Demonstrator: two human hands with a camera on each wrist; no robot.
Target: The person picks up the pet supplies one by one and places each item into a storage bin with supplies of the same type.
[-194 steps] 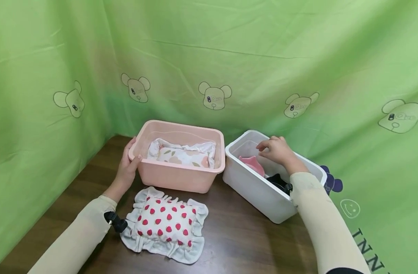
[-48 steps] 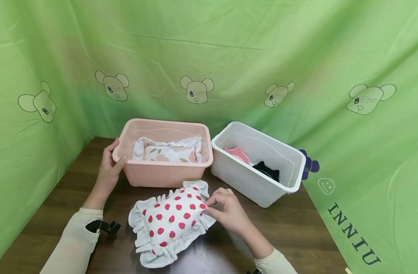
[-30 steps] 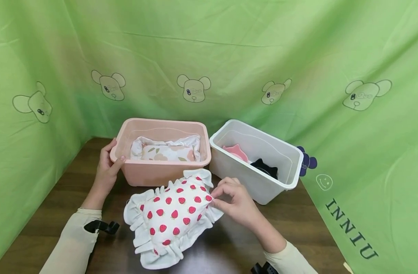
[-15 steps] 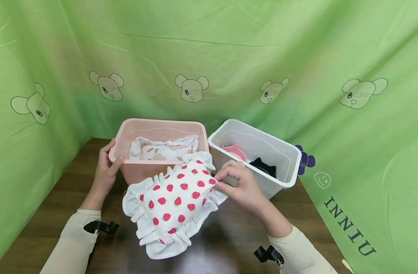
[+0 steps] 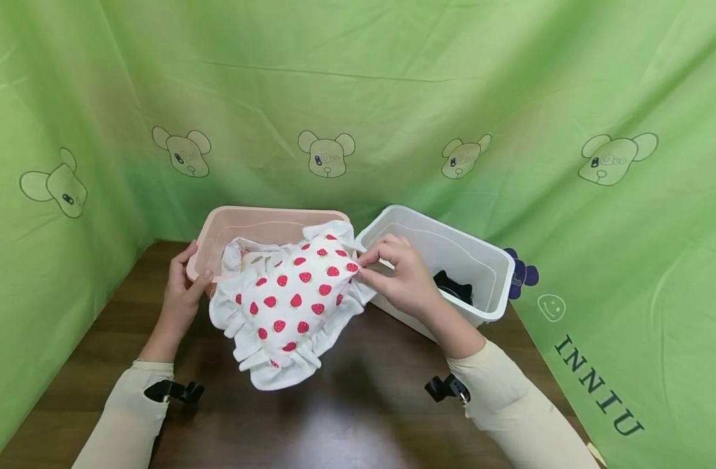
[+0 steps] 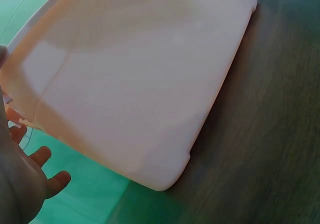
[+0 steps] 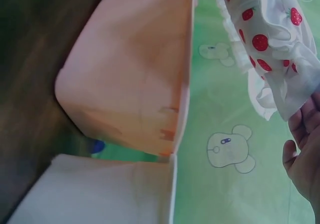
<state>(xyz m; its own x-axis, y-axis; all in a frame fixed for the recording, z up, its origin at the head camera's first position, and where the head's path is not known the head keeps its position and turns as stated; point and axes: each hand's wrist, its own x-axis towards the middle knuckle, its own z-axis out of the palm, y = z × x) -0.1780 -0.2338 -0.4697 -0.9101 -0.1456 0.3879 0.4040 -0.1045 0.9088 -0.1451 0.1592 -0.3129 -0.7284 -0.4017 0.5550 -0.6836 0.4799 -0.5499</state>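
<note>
My right hand (image 5: 401,277) pinches one side of a small ruffled pillow (image 5: 299,293) printed with red strawberries. The pillow hangs tilted over the front rim of a pink plastic bin (image 5: 264,217), above the table. At the bin's left end my left hand (image 5: 182,293) grips the rim, thumb over the front corner. A floral cushion with white edging (image 5: 233,254) lies inside, mostly covered from sight by the pillow. In the right wrist view the pillow (image 7: 280,38) is raised higher than the bin's rim. The bin's wall (image 6: 125,83) fills much of the left wrist view.
A white bin (image 5: 475,251) stands angled right of the pink one, their near corners close together. Inside it lies a black piece with pointed ears (image 5: 453,286). A green printed curtain (image 5: 393,85) closes off the back and sides of the dark wooden table (image 5: 381,404).
The right hand left the white bin, took hold of the strawberry pillow and lifted it off the table, up and away toward the pink bin. The left hand still holds the pink bin.
</note>
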